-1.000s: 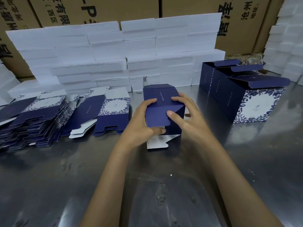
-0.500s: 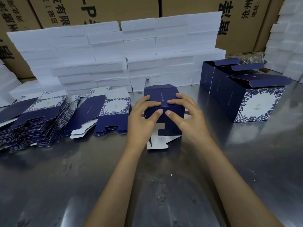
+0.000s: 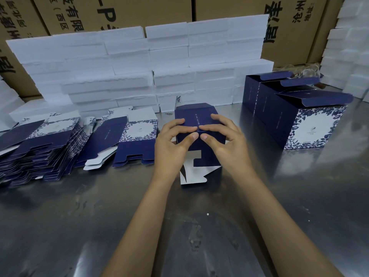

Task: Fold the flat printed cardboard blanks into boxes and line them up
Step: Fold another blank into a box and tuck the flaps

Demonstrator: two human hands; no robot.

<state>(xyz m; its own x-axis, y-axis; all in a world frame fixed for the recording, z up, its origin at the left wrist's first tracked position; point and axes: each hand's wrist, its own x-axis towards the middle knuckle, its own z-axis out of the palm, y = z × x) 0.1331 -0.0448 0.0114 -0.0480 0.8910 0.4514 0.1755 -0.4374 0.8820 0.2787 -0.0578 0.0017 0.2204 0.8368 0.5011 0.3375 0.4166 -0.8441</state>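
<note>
You are midway through forming one box point(image 3: 196, 134), which stands on the desk point(image 3: 99, 226) at centre, between the flat blanks on the left and the finished row on the right. Your left hand point(image 3: 171, 144) and right hand point(image 3: 227, 142) grip it from either side, fingers point(image 3: 217, 118) curled over the top edge and both thumbs pressing the near blue panel. That looks like the base flaps being closed: a white flap point(image 3: 192, 176) on the near side lies loose on the desk.

Next, as I judge it, tuck that flap in, stand the box up and set it at the near end of the row of finished boxes point(image 3: 299, 116) at far right, whose lids stand open.

The stack of blanks point(image 3: 40, 148) lies at the left. Brown cartons point(image 3: 139, 13) behind the white foam blocks point(image 3: 139, 76) carry large Chinese characters and "-P"; the fine print on your box is too small to read.
</note>
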